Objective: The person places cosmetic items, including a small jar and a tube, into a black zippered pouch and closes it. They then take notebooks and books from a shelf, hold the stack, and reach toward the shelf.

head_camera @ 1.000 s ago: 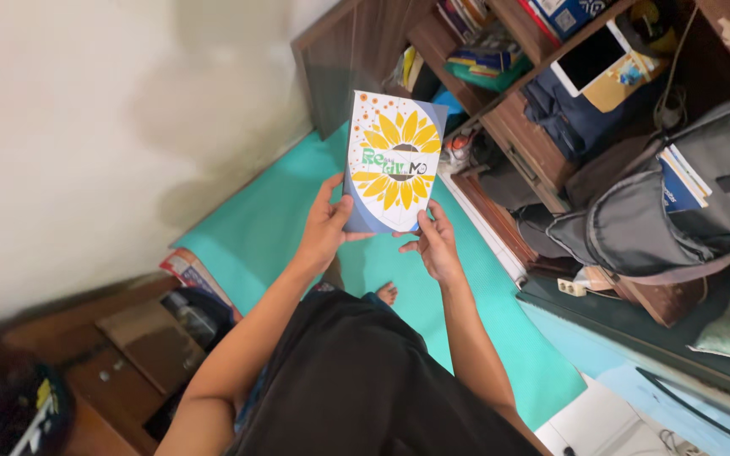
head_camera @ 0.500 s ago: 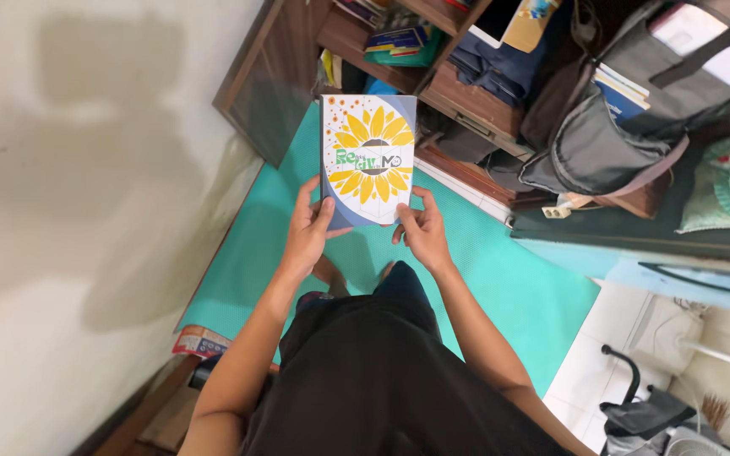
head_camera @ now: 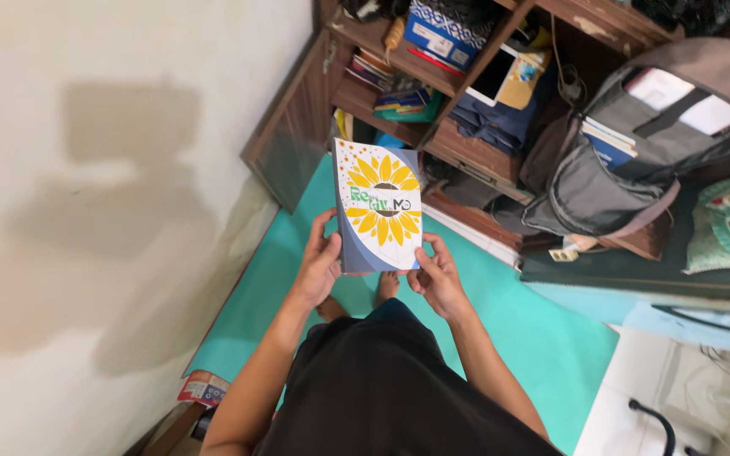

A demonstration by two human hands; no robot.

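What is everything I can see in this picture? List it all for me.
book: one, white cover with a yellow sunflower, held up in both hands
mat: one, turquoise, on the floor underfoot
wooden shelves: one unit, dark brown, ahead by the wall
backpack: one, grey, open, leaning at the shelves on the right
folded clothes: a pile, dark blue, on a shelf
wall: off-white, stained, on the left
left hand: grips the book's lower left edge
right hand: grips the book's lower right corner
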